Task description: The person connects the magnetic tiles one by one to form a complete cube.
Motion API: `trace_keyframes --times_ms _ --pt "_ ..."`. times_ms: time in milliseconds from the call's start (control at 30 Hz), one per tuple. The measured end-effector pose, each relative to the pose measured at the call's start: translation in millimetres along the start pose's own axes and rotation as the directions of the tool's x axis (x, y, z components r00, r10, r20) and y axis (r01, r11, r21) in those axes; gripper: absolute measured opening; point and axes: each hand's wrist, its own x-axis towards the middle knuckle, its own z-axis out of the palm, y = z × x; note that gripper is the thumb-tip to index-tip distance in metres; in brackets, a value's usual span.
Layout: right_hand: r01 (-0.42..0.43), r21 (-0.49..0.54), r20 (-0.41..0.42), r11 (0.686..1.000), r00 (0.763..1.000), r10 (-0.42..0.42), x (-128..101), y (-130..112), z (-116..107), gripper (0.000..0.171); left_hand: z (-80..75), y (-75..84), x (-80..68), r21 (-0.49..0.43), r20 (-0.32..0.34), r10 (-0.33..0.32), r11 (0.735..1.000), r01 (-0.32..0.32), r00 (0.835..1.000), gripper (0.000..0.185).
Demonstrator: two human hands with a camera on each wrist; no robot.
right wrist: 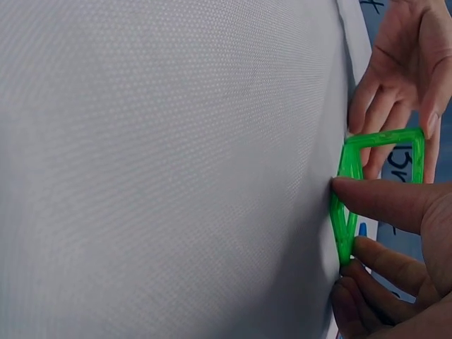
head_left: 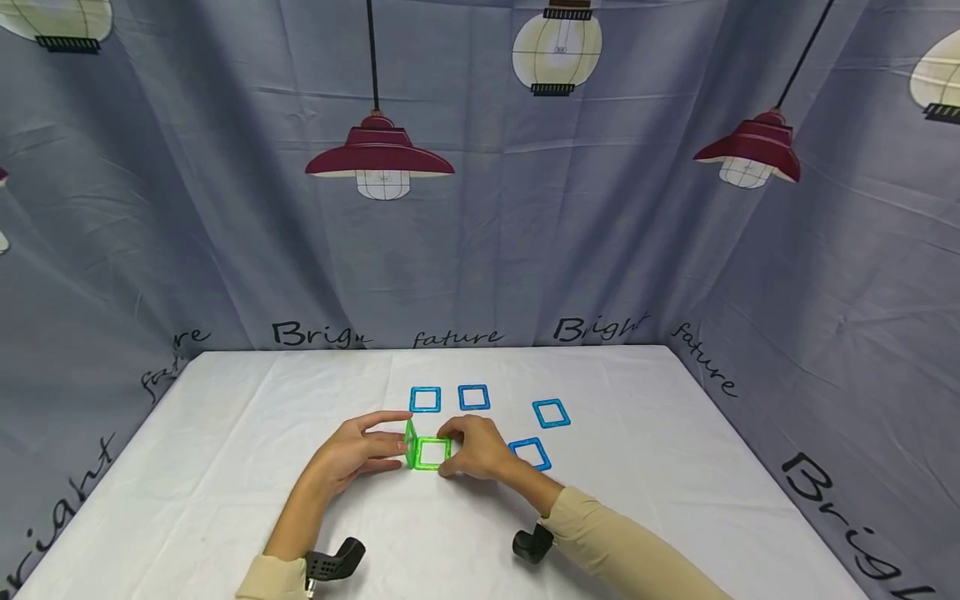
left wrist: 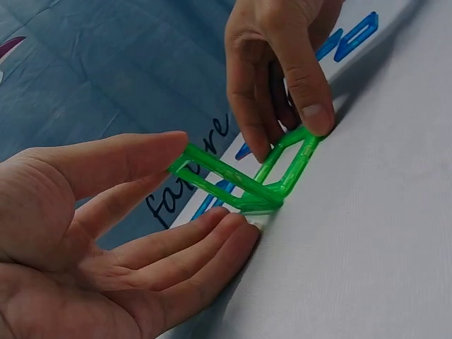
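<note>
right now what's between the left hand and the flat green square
In the head view, the raised green square stands between the left hand and the flat square.

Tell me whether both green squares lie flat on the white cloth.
No: one green square lies flat on the cloth, while a second green square stands up from its edge beside the left hand.

Fingers (head_left: 384, 448) touch two green frames (head_left: 412, 446) near four blue frames (head_left: 474, 407)
</note>
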Motion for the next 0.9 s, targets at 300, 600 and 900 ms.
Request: trace_keyframes --times_ms 300,600,900 --pt "0.011 -0.007 0.008 1.000 1.000 -0.011 1 0 -2 0.049 -0.5 -3.4 2.5 -0.007 0.032 0.018 1.000 -0.018 0.999 0.059" --pt "0.010 -0.021 0.018 1.000 1.000 -0.009 5 1 -3 0.048 -3.3 -2.7 2.6 -0.014 0.057 0.041 0.999 -0.040 0.998 0.065" --pt "-0.039 0.044 0.076 0.998 0.996 0.036 24 1 -25 0.045 -2.7 -3.5 2.5 -0.013 0.047 0.031 0.999 -0.031 0.998 0.061"
